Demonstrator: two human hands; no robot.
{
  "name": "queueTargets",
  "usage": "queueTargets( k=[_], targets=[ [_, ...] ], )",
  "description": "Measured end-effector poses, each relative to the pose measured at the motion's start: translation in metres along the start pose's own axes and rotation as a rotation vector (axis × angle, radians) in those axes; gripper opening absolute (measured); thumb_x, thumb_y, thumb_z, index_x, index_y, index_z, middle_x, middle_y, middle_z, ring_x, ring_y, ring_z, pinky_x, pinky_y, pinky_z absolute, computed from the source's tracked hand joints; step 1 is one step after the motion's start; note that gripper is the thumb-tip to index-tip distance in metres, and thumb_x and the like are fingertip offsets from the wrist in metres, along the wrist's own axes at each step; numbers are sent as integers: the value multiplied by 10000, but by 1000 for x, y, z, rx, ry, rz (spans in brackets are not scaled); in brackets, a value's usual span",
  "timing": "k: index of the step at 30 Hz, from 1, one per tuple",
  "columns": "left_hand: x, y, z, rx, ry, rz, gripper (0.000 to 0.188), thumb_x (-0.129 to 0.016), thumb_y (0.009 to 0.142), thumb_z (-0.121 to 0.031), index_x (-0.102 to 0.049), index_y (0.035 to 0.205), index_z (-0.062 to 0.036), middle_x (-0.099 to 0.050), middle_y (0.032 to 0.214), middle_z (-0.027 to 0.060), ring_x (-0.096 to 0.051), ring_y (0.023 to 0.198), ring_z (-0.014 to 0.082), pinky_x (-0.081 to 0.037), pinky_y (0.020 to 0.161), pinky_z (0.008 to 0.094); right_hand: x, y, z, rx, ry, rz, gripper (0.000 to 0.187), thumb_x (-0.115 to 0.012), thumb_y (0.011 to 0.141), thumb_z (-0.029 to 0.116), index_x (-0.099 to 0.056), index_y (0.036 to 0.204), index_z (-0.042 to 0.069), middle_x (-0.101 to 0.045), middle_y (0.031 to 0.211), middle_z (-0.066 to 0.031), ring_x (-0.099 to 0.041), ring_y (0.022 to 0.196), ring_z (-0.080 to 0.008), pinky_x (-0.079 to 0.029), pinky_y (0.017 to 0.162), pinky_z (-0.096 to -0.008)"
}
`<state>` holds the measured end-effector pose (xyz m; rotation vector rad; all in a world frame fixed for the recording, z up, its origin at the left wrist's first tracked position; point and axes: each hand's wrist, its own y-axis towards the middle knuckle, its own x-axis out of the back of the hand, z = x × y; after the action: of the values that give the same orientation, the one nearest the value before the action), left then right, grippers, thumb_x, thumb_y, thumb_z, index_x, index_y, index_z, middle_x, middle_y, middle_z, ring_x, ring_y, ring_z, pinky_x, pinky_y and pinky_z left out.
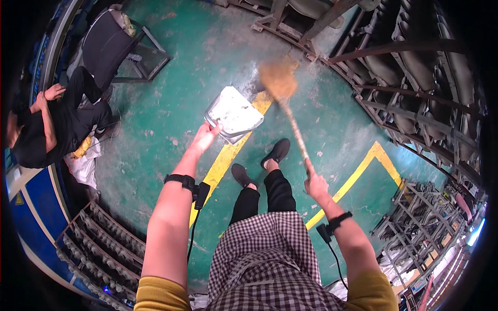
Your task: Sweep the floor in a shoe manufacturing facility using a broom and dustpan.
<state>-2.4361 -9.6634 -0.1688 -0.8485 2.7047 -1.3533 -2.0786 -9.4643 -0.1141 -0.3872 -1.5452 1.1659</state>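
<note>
My left hand (208, 136) is closed on the near edge of a metal dustpan (234, 111), whose pale inner face carries some dark specks of debris. In my right hand (316, 185) is the lower end of a long-handled broom; its patterned stick (296, 132) slants away from me to the upper left. The tan broom head (278, 78) is smeared by motion, close to the floor just right of and beyond the dustpan. A gap separates the broom head from the pan.
The green floor (176, 111) bears yellow lines (358, 179) and scattered bits. Racks of grey parts stand at right (420, 98) and lower left (101, 233). Another person (57, 119) sits at left beside a dark chair (106, 44). A metal frame cart (415, 223) is at lower right.
</note>
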Motion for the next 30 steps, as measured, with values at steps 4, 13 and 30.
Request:
queueTargets(
  k=[4, 13, 30],
  targets=[
    [-5, 1, -6, 1, 11, 12, 472, -571, 843, -328, -485, 1172, -1, -557, 1133, 109, -488, 1064, 180, -330, 958, 317, 29, -66, -23, 197, -5, 31, 776, -542, 698, 86, -240, 1348, 380, -618, 794, -195, -592, 759, -399, -478, 704, -485],
    [-14, -55, 39, 81, -83, -162, 381, -571, 844, -325, -506, 1072, -26, -564, 950, 67, -498, 904, 153, -377, 842, 293, 114, -26, 29, 368, -142, -230, 697, -564, 726, 120, -295, 1341, 307, -607, 733, -190, -599, 708, -376, -491, 659, -472],
    [-51, -196, 99, 307, -453, -436, 307, -585, 843, -300, -502, 978, -36, -518, 879, 22, -460, 852, 133, -360, 810, 272, 165, 177, 150, 801, -696, -269, 457, -445, 843, 182, -322, 1280, 231, -602, 689, -166, -598, 619, -363, -481, 532, -474]
  ],
)
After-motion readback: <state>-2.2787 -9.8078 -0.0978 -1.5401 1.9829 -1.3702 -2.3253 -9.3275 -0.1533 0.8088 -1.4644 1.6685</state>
